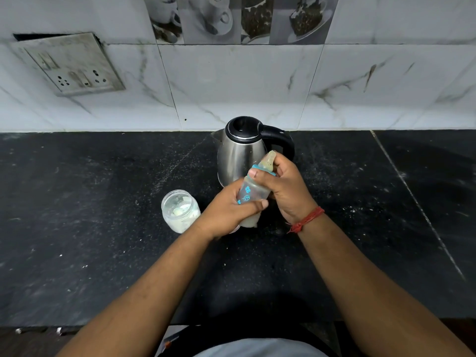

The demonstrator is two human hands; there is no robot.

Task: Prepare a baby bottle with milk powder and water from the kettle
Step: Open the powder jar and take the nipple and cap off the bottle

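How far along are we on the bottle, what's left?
Mostly done, it seems: the baby bottle holds milky liquid at its base and its teat collar is on. The kettle stands shut behind it. In hand: left hand grips the body, right hand the collar, likely tightening. Left: shaking, and closing the lidless powder jar.

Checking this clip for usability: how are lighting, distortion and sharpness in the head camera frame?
Head view: even, dim indoor light; soft glare on the steel kettle; wide-angle bending curves the counter edge and wall tiles; the baby bottle, gripped by the left hand and right hand, is reasonably sharp; the powder jar looks slightly soft.
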